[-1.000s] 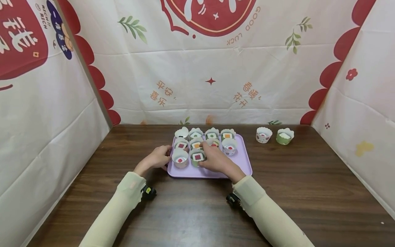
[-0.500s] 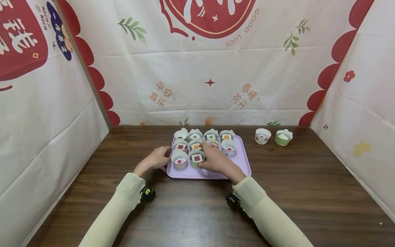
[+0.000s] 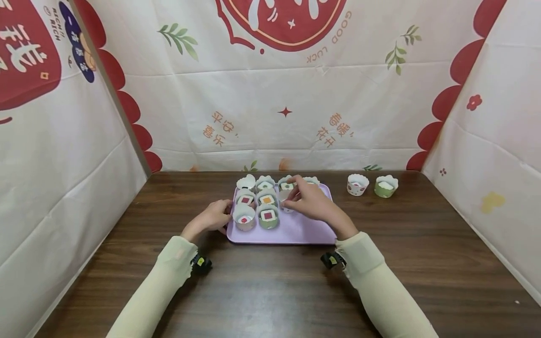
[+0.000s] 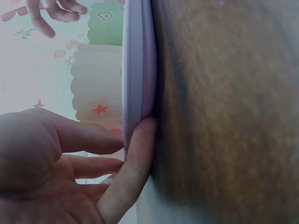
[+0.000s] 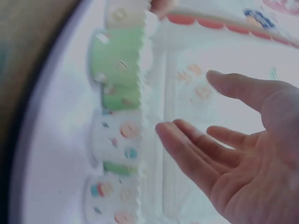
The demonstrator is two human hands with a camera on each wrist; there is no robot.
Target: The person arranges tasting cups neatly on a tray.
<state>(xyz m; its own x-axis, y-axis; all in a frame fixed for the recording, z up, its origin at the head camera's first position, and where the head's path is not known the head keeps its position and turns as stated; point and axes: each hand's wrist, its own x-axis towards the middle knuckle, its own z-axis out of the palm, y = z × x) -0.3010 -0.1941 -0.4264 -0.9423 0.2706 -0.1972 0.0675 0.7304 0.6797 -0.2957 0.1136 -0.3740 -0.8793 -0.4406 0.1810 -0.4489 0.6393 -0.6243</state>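
On the table lies a lilac tray (image 3: 291,234) with several paper baking cups in rows. Inside them sit small white pieces with coloured middles, like toy sushi. My left hand (image 3: 213,217) pinches the tray's left rim; the left wrist view shows thumb and fingers on that rim (image 4: 134,70). Over the cups on the right half of the tray hovers my right hand (image 3: 314,203), its fingers spread and apart, nothing between them, as the right wrist view confirms. A green cup (image 3: 268,221) and a pale cup (image 3: 244,219) stand in front. My right hand hides some cups behind it.
Two more filled cups, one white with red spots (image 3: 357,186) and one green (image 3: 385,187), stand on the dark wooden table (image 3: 270,291) to the right of the tray. Printed cloth (image 3: 262,136) walls off the back and both sides.
My right hand has come away from the green front cup and moved up and right, its fingers now spread over the right-hand cups. My left hand stays at the tray's rim.
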